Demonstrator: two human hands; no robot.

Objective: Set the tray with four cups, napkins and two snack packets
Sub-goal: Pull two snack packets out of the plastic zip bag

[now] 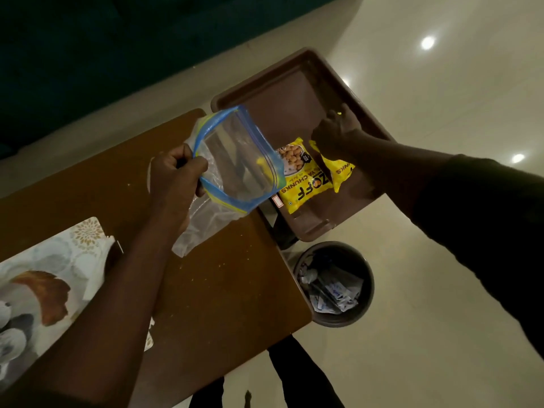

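Head view, looking down on a brown wooden table [206, 290] with a brown plastic tray [282, 113] just beyond its far edge; what the tray rests on is hidden. Left hand [176, 178] is closed on the rim of a clear zip-top bag [235, 160] with a blue and yellow seal, holding its mouth open above the table edge; the bag looks empty or nearly so. Right hand [335, 131] is down inside the tray, fingers curled at the top of the second yellow snack packet [338, 169]; whether it grips the packet or only rests on it cannot be told. The first snack packet [300, 178], yellow and printed with soya chunks, lies flat on the tray floor, touching the second at its right side and partly behind the bag. Hands well apart. Judgement: the snack-packet step is in hand, both packets on the tray. No cups or napkins visible on the tray; the far half of it is bare. A patterned sheet [59, 275] lies at the table's near left; a round waste bin [335, 284] stands on the floor below the tray. Next move likely calls for letting go of the packet, putting the bag aside, then fetching cups, keeping the tray's far half free for them.
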